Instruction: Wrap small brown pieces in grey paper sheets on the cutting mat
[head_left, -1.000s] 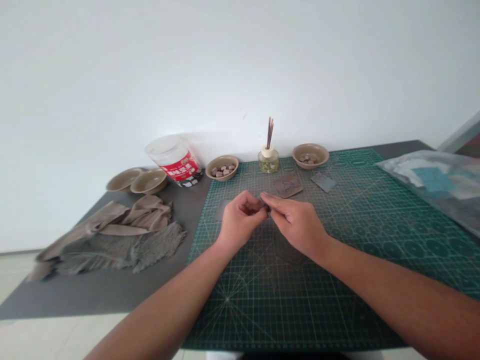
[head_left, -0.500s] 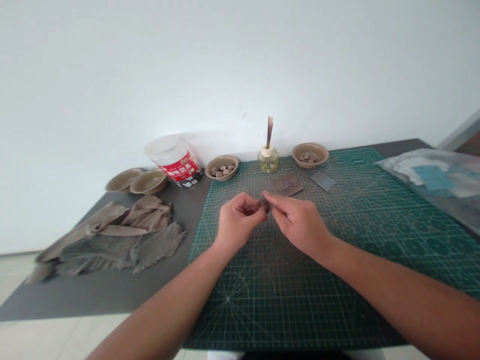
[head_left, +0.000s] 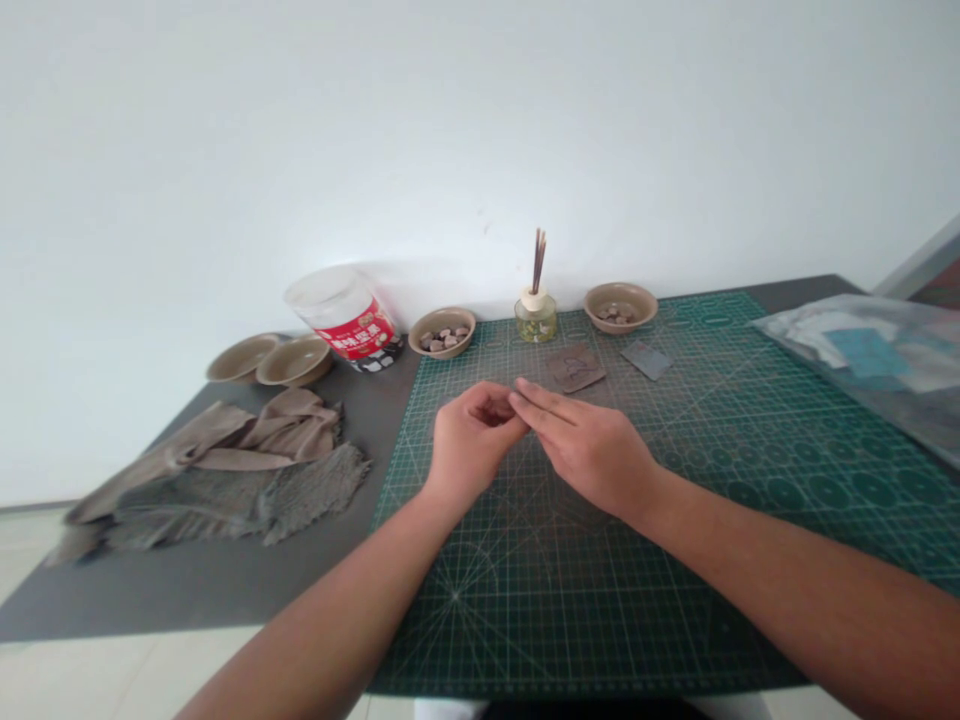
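Over the green cutting mat (head_left: 495, 620), my two hands meet at the fingertips. My left hand (head_left: 471, 435) is closed, its thumb and fingers curled into a pinch. Against those fingertips press the fingers of my right hand (head_left: 589, 440), held close together and fairly straight. Whatever sits between them is hidden now. Just beyond the hands lies a thin brown square (head_left: 576, 368) with dark curved marks. To its right is a small grey sheet (head_left: 646, 360).
Along the wall stand a bowl of stones (head_left: 442, 333), a reed diffuser (head_left: 535, 316), another bowl (head_left: 621, 308) with small stones, and a tilted plastic tub (head_left: 352, 320). Bowls (head_left: 296, 362) and a crumpled cloth (head_left: 225, 480) occupy the left. A clear plastic bag (head_left: 877, 350) lies right.
The right fingers have shifted left over the left fingertips, covering a small dark grey piece that showed there before. The left hand has barely moved.
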